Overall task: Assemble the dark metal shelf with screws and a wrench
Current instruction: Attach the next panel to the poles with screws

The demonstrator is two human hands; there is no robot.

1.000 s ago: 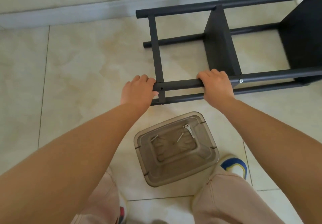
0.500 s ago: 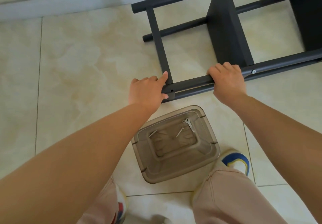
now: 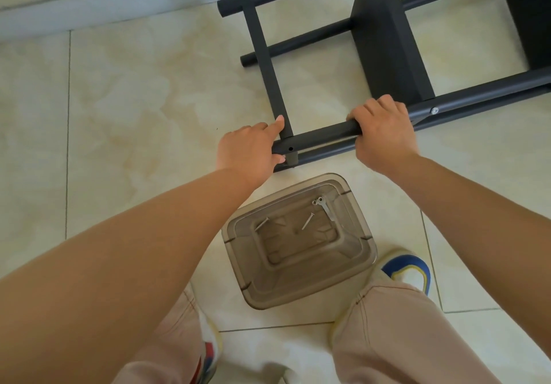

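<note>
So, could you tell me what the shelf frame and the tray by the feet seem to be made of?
Shelf frame: looks like metal tubing with a matte dark coating; round bars, dull even sheen, a bright screw head. Tray: probably smoky clear plastic; the floor shows through it.

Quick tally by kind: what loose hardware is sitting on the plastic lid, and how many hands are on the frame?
Long silver screws on the translucent brown plastic lid: 2
Small silver flat wrench: 1
Hands on the dark metal shelf frame: 2, left hand, right hand
Total: 5
</note>
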